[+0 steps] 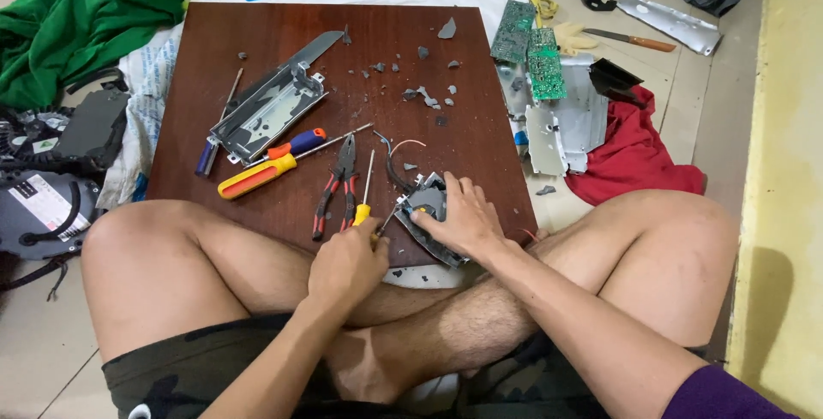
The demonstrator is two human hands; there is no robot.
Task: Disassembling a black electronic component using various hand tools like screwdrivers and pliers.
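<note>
The left hand (pixel 347 263) is closed in a grip around a small screwdriver (pixel 377 229), whose shaft slants up and to the right from that grip, its tip meeting the grey metal part (pixel 430 205) just beside it. The right hand (pixel 459 218) lies flat on that part, fingers spread and pressing it down rather than clamped around it, so both hands are about equally near, 1 on each side.

Just beyond the left grip, 1 yellow-handled screwdriver (pixel 366 189) and red-handled pliers (pixel 337 186) lie pointing away from the person. Farther out to the left are a yellow and orange screwdriver (pixel 257 176) and a metal bracket (pixel 268 110).

All rest on a dark wooden board (pixel 257 33) on the tiled floor (pixel 34 342), across the crossed legs. Beyond the right hand, well apart, lie 2 green circuit boards (pixel 530 50) and a red cloth (pixel 630 160).
</note>
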